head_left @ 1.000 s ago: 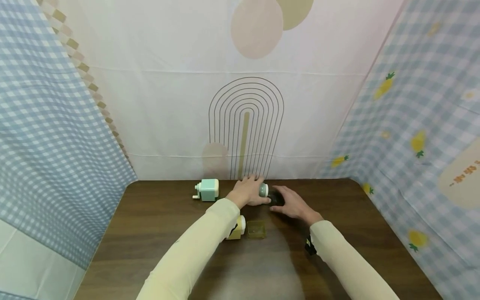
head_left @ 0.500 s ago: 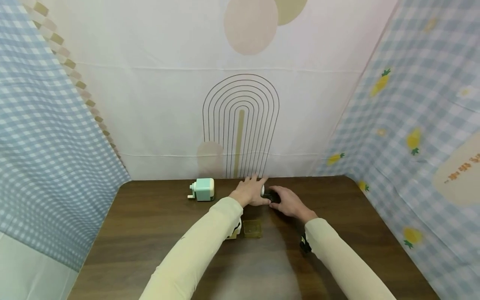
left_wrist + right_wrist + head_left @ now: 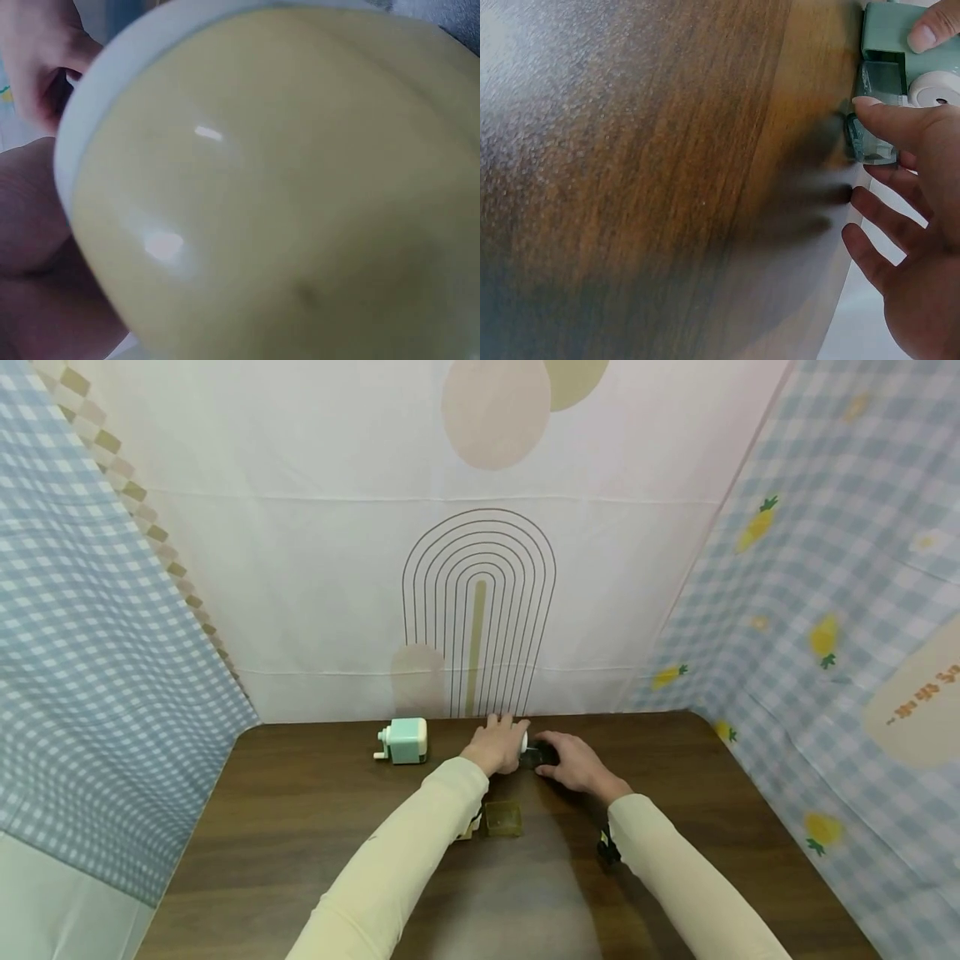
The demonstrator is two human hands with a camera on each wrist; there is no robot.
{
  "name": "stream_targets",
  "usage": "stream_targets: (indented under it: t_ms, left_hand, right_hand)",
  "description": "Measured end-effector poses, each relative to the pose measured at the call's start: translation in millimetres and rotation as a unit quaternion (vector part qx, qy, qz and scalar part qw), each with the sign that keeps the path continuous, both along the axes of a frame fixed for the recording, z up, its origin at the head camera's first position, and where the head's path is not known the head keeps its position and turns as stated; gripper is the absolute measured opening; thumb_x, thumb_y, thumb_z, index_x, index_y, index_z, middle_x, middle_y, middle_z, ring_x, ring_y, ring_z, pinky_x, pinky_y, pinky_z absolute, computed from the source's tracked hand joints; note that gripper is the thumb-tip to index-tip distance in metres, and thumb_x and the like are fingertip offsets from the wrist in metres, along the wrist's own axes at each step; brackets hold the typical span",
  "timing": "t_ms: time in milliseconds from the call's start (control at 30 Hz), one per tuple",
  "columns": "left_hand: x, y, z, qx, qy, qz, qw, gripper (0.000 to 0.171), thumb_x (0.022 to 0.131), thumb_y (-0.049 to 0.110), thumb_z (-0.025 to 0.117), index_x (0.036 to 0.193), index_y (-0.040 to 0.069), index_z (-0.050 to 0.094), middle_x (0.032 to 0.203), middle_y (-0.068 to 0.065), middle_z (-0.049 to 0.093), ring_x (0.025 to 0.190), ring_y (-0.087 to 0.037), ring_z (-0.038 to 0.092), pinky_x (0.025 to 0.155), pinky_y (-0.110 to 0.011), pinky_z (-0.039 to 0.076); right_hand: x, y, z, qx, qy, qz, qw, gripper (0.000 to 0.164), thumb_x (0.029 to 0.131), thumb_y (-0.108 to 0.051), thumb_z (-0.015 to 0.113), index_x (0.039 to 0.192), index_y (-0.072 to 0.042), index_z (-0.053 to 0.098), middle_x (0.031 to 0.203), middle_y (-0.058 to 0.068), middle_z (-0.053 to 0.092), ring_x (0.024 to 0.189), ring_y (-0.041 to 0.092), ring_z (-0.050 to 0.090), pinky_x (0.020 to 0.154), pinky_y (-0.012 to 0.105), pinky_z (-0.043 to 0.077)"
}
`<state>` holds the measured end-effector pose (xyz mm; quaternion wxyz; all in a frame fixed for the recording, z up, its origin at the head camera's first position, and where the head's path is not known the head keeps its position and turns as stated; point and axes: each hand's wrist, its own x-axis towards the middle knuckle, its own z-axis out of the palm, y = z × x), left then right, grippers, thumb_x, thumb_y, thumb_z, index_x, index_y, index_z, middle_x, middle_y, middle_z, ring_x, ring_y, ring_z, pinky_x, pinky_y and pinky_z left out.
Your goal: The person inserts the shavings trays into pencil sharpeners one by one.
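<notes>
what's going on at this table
A person has both hands on a green sharpener: the left hand holds its body while the right hand pinches a clear tray at its opening. The tray juts out, not fully in. A mint sharpener stands off to the left; an amber tray sits nearer the person, beside a yellow item mostly hidden by the left sleeve from above.

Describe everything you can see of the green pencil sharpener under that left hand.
The pencil sharpener has a smooth, plastic-looking green body, with a round white collar around a small dark hole. A translucent, dark-tinted drawer shows at a notch in that end; how far in it sits is unclear. It is near the back of the wooden table, collar end toward the right hand, which pinches the drawer. The left hand holds the body, thumb against it, and hides much of the rest.
</notes>
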<state>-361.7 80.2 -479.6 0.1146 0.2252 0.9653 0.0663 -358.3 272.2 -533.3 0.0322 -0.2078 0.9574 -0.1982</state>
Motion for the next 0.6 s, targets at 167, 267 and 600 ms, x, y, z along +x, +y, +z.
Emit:
stream_targets:
  t_ms: [167, 267, 600]
  left_hand:
    - [2.0, -0.5, -2.8, -0.009, 0.008, 0.001, 0.9999, 0.074, 0.096, 0.025, 0.071, 0.159, 0.023, 0.033, 0.158, -0.012, 0.035, 0.138, -0.035, 0.035, 0.106, -0.049, 0.045]
    - [3.5, -0.2, -4.5, -0.011, 0.01, 0.0, 0.9999, 0.075, 0.095, 0.026, 0.073, 0.158, 0.023, 0.033, 0.158, -0.012, 0.035, 0.138, -0.036, 0.035, 0.106, -0.05, 0.045]
    - [4.2, 0.9, -4.7, -0.022, 0.017, -0.001, 0.9996, 0.076, 0.092, 0.03, 0.075, 0.157, 0.025, 0.034, 0.156, -0.01, 0.036, 0.135, -0.034, 0.037, 0.104, -0.048, 0.046]
  right_hand:
    - [-0.3, -0.3, -1.8, -0.004, -0.005, 0.004, 1.0, 0.06, 0.091, -0.022, 0.078, 0.144, -0.005, 0.054, 0.143, 0.018, 0.058, 0.126, 0.038, 0.055, 0.102, 0.059, 0.047]
    - [0.5, -0.3, -2.9, -0.007, -0.013, 0.002, 1.0, 0.061, 0.092, -0.023, 0.077, 0.145, -0.006, 0.053, 0.146, 0.018, 0.056, 0.129, 0.038, 0.053, 0.104, 0.059, 0.046]
    - [2.1, -5.4, -2.4, -0.022, -0.018, -0.007, 1.0, 0.062, 0.093, -0.022, 0.077, 0.147, -0.007, 0.051, 0.146, 0.019, 0.056, 0.129, 0.038, 0.053, 0.104, 0.059, 0.046]
